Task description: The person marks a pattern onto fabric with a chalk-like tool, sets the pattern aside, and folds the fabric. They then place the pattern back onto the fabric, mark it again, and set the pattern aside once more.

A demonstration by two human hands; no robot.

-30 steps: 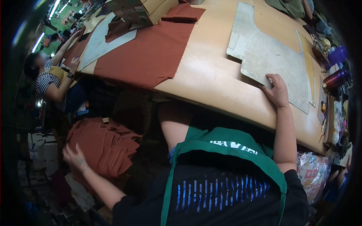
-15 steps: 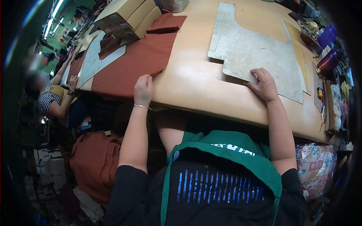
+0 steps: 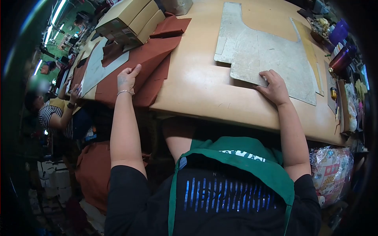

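My left hand (image 3: 128, 78) is closed on the edge of a rust-red cloth (image 3: 151, 63), lifting and folding it back over the layer beneath at the table's left part. On the right, my right hand (image 3: 271, 84) grips the lower edge of a large grey pattern board (image 3: 271, 51), thumb below and fingers on top. The board's near edge is raised a little off the tan table (image 3: 189, 86), with a shadow under it. A pale pattern piece (image 3: 96, 69) lies on the cloth further left.
Cardboard boxes (image 3: 134, 19) stand on the cloth at the back left. A co-worker (image 3: 55, 114) in a striped top is at the left. A yellowish board (image 3: 311, 51), a dark red flask (image 3: 342, 59) and a long tray (image 3: 346, 110) are at the right.
My left hand has moved left, carrying the cloth's edge with it, so a fold and a lower layer now show. My right hand stays at the board's edge.
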